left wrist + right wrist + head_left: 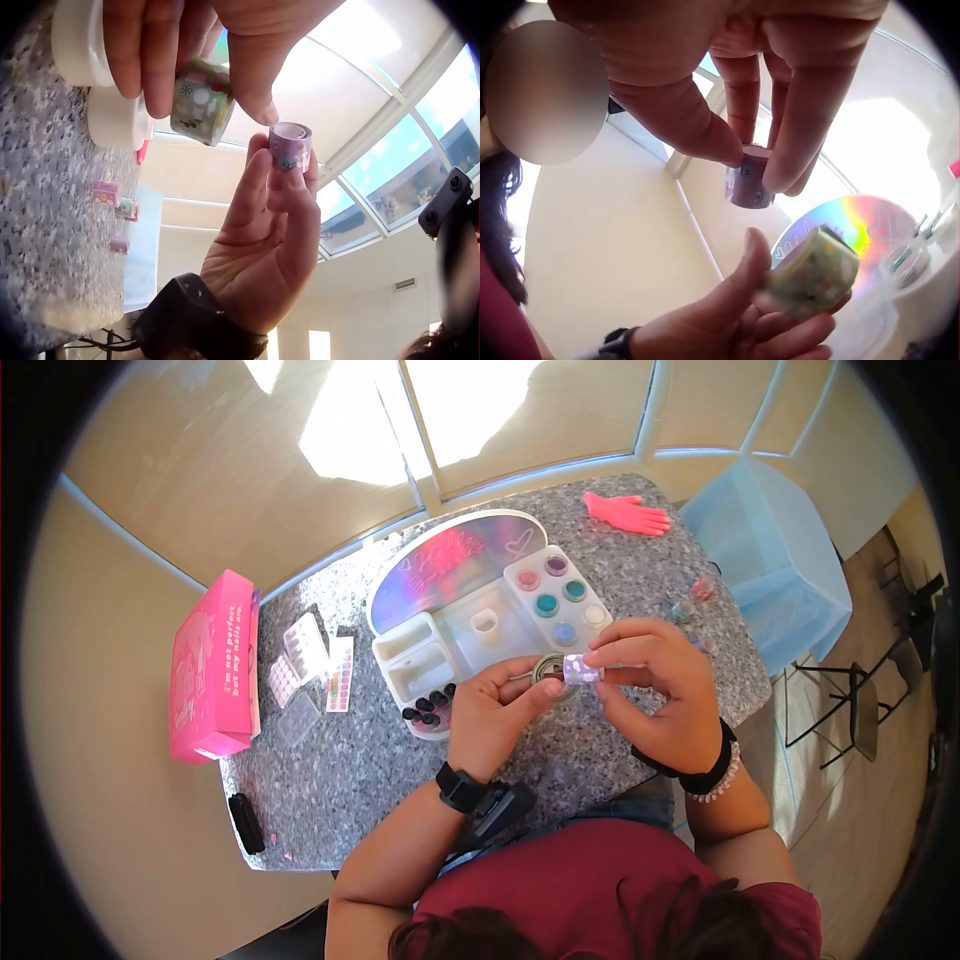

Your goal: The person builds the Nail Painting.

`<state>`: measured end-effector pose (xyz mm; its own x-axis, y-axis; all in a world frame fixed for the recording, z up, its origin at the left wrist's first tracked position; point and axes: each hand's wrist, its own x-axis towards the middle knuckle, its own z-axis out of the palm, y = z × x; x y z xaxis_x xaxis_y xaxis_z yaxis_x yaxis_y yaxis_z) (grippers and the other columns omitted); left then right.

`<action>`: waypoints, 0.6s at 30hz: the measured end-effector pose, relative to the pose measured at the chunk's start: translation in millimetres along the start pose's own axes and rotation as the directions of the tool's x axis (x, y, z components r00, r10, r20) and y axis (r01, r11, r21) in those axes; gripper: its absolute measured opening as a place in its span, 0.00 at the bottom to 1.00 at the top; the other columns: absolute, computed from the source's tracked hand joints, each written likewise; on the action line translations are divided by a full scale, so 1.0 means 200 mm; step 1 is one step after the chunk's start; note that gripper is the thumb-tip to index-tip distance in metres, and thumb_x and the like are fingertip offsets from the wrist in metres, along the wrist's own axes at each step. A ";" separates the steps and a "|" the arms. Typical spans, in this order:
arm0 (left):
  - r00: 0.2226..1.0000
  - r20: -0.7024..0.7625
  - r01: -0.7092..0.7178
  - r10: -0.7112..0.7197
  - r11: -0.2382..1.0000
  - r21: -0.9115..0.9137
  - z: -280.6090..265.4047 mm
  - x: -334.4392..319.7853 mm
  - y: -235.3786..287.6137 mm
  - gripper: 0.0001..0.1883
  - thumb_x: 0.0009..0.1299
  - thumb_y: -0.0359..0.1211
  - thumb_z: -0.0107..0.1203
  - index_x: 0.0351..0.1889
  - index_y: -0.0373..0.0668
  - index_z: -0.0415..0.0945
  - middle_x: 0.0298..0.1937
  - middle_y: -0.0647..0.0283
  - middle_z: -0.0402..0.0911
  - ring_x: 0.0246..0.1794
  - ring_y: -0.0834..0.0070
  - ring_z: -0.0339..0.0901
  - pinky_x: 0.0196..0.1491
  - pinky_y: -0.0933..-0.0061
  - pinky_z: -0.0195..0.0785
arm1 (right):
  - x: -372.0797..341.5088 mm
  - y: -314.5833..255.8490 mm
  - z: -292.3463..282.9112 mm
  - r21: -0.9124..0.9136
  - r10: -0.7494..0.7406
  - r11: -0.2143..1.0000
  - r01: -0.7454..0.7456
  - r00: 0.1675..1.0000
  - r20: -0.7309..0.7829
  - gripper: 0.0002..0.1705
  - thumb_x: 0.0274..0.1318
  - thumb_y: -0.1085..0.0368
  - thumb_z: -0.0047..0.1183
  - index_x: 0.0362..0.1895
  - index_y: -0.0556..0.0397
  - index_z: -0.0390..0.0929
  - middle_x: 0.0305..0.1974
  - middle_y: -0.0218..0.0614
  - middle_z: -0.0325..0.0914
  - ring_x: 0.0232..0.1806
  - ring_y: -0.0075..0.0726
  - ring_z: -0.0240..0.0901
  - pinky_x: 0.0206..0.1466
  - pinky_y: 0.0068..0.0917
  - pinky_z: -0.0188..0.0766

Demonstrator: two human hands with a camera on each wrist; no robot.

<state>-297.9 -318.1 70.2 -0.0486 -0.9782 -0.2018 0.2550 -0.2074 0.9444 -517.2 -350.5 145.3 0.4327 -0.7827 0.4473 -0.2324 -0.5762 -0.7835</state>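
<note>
My left hand (488, 722) holds a roll of green floral tape (199, 109) between thumb and fingers, above the front of the white kit tray (478, 641). Just to its right, my right hand (660, 692) pinches a smaller roll of purple patterned tape (580, 669) by the fingertips. In the left wrist view the purple roll shows its coiled, hollow end, close below the left thumb. Seen from the right wrist, the green roll (817, 274) sits tilted in the left hand, apart from the purple one.
The tray carries several colored pots (547, 605), black-capped bottles (427, 710) and an iridescent back panel (455, 565). A pink box (212, 670), clear cases (305, 645) and a sticker sheet (340, 675) are at left. A pink model hand (628, 514) and small rolls (703, 589) lie at right.
</note>
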 end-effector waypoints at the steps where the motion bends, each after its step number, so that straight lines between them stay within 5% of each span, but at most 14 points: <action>1: 1.000 0.003 -0.020 0.020 1.000 -0.014 0.00 0.00 0.00 0.25 0.80 0.34 0.71 0.68 0.29 0.81 0.56 0.54 0.93 0.51 0.78 0.90 0.51 0.79 0.83 | 0.00 0.00 0.02 0.137 0.055 0.989 -0.049 0.998 -0.040 0.19 0.58 0.83 0.66 0.53 0.57 0.88 0.57 0.43 0.83 0.56 0.39 0.89 0.54 0.31 0.92; 2: 0.999 0.007 -0.041 0.041 0.999 -0.028 0.00 0.00 -0.01 0.24 0.80 0.34 0.71 0.68 0.29 0.81 0.55 0.54 0.93 0.51 0.78 0.90 0.52 0.79 0.83 | -0.01 0.00 0.04 0.273 0.114 0.958 -0.091 0.991 -0.072 0.18 0.58 0.83 0.66 0.52 0.57 0.87 0.57 0.43 0.83 0.56 0.39 0.89 0.54 0.31 0.92; 6: 0.999 0.000 -0.041 0.041 0.992 -0.119 0.00 0.01 -0.03 0.23 0.82 0.34 0.69 0.68 0.28 0.80 0.55 0.54 0.93 0.52 0.78 0.90 0.53 0.79 0.83 | -0.02 0.04 0.08 0.284 0.138 0.951 -0.122 0.990 -0.034 0.17 0.59 0.82 0.67 0.51 0.57 0.87 0.56 0.44 0.85 0.56 0.40 0.89 0.56 0.31 0.92; 12: 0.998 -0.001 -0.063 0.063 0.997 -0.054 0.01 0.01 -0.04 0.21 0.83 0.32 0.67 0.68 0.32 0.81 0.53 0.60 0.94 0.49 0.85 0.87 0.48 0.84 0.79 | -0.03 0.07 0.09 -0.055 -0.042 0.998 0.040 0.998 -0.048 0.16 0.59 0.78 0.71 0.50 0.52 0.88 0.51 0.41 0.88 0.52 0.44 0.90 0.52 0.34 0.89; 14: 0.999 0.002 -0.048 0.048 0.999 0.009 0.00 0.01 -0.03 0.21 0.84 0.31 0.64 0.69 0.29 0.79 0.57 0.55 0.92 0.53 0.77 0.90 0.58 0.75 0.85 | -0.03 0.06 0.10 -0.237 -0.103 0.968 0.087 0.993 -0.052 0.15 0.57 0.75 0.72 0.49 0.50 0.88 0.50 0.38 0.88 0.50 0.48 0.88 0.51 0.39 0.85; 18: 0.999 -0.017 -0.047 0.048 0.999 0.012 0.01 0.01 -0.02 0.20 0.84 0.30 0.64 0.69 0.29 0.79 0.56 0.56 0.92 0.52 0.79 0.89 0.57 0.76 0.84 | -0.04 0.08 0.11 -0.348 -0.178 0.924 0.160 0.984 -0.019 0.15 0.56 0.73 0.72 0.49 0.49 0.88 0.49 0.36 0.87 0.49 0.50 0.86 0.54 0.42 0.83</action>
<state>-301.8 -318.9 66.6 -0.0196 -0.9867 -0.1611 0.2457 -0.1609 0.9559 -504.7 -348.3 118.6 0.4504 -0.6721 0.5878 -0.4486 -0.7395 -0.5018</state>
